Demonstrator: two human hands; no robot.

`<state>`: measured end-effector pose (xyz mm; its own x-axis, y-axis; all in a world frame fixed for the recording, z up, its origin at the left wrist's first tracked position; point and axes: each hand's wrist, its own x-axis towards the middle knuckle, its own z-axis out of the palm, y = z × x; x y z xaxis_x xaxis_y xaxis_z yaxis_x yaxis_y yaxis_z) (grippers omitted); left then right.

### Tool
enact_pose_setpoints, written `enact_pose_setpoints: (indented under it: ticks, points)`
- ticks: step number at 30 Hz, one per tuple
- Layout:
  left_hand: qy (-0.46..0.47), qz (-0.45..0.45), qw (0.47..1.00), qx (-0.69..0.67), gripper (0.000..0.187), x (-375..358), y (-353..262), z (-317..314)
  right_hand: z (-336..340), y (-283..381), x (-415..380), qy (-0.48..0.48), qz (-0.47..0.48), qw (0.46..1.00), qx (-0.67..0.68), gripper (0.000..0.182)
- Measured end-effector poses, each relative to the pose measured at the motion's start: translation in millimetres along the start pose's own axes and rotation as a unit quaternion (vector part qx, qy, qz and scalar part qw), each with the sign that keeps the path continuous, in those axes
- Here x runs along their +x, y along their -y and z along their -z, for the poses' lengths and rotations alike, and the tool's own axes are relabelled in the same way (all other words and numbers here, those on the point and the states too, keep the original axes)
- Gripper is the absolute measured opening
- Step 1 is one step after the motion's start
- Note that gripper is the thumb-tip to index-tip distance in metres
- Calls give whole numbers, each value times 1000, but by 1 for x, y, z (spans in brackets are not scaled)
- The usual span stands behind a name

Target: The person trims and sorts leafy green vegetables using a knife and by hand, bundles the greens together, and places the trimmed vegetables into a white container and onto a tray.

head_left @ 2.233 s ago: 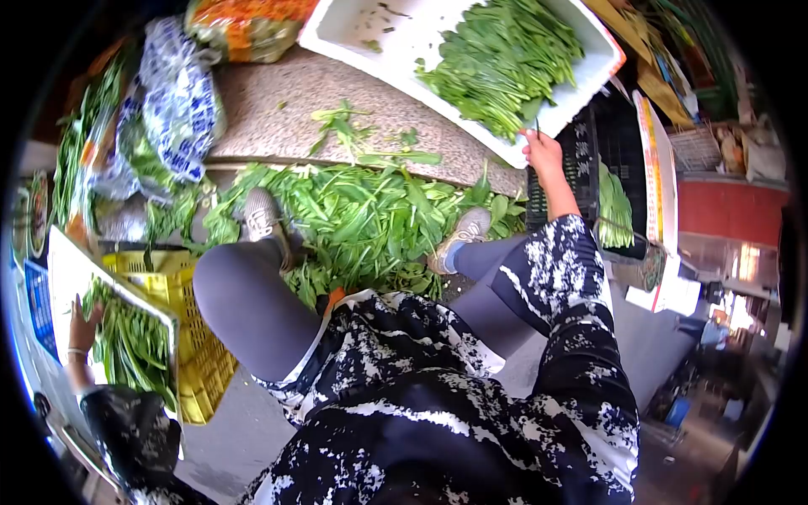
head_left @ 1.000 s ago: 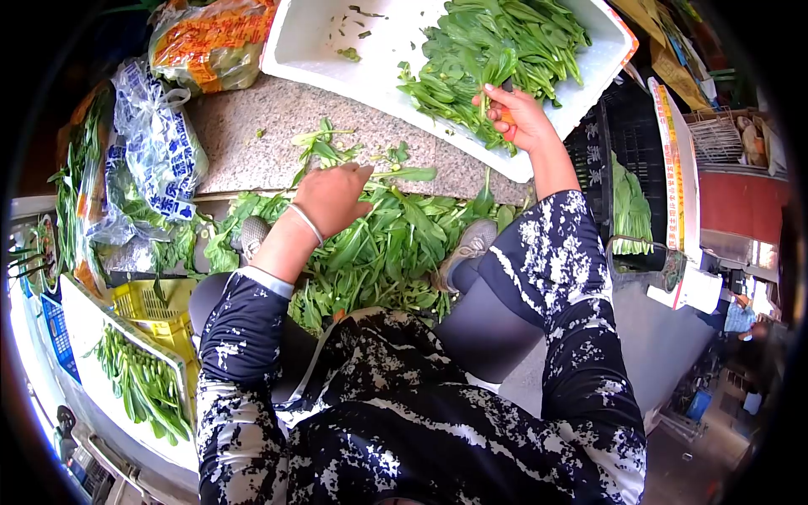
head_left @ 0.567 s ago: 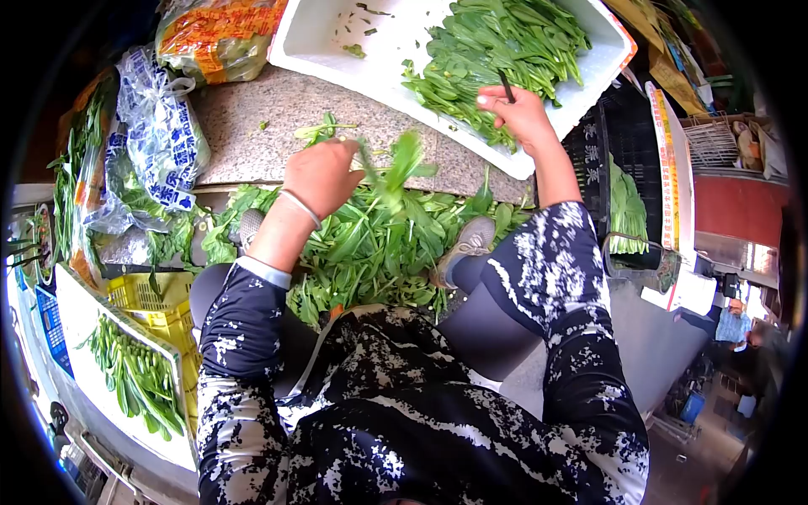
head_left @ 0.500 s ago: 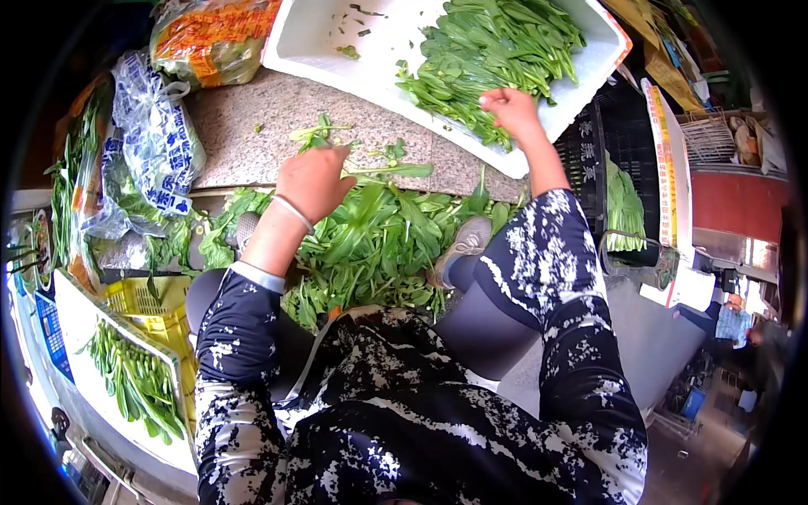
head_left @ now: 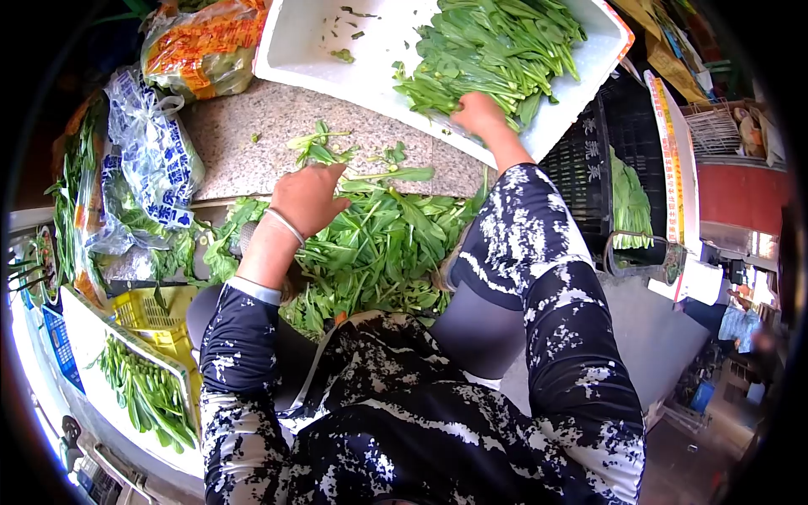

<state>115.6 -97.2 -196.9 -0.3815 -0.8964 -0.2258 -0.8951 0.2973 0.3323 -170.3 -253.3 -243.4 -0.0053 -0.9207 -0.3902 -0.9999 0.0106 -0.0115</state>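
Observation:
My right hand is inside the white foam box, at the near edge of a large pile of leafy greens. Its fingers are curled in against the stems there, and the fingertips are partly hidden. My left hand has a bangle at the wrist and hovers over the near edge of the stone slab. Its thumb stands apart from the fingers, and no item shows in it. Loose sprigs lie on the slab just beyond it. A heap of loose leaves fills the space between my legs.
Bagged vegetables and a blue-printed plastic bag lie at left. A yellow crate and a white box of greens stand nearer. At right is a black crate with a bunch of greens.
My right hand has moved left and slightly lower along the greens, its fingers now tucked against the stems. My left hand has shifted slightly toward me, away from the sprigs.

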Motion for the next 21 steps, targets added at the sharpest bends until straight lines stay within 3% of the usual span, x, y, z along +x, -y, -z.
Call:
enact_pose_setpoints:
  ticks: [3, 4, 6, 7, 9, 12, 13, 21]
  points:
    - [-19, -4, 1000, 0, 44, -1, 0, 2, 17, -21, 5, -26, 17, 988, 154, 44]
    - [-24, -6, 1000, 1, 43, -1, -1, 4, 14, -30, 6, -61, 18, 965, 255, 39]
    - [-33, -2, 999, -2, 38, -1, -5, 7, 32, -33, -17, 44, -6, 865, 499, 27]
    - [-19, 5, 1000, -1, 42, -1, -6, 7, 37, -28, -29, 44, -5, 866, 498, 27]
    - [16, 18, 1000, 12, 46, 1, -12, 11, 42, -18, -48, 62, 8, 764, 642, 17]
    - [13, 6, 1000, 11, 46, 3, -14, 8, 43, -13, -59, 89, 30, 741, 665, 17]
    - [-34, -19, 999, -6, 31, 1, -16, 7, 45, -11, -62, 92, 30, 733, 673, 18]
    - [-4, 0, 1000, -23, 32, 7, -22, 3, 42, -3, -64, 118, 6, 672, 732, 17]
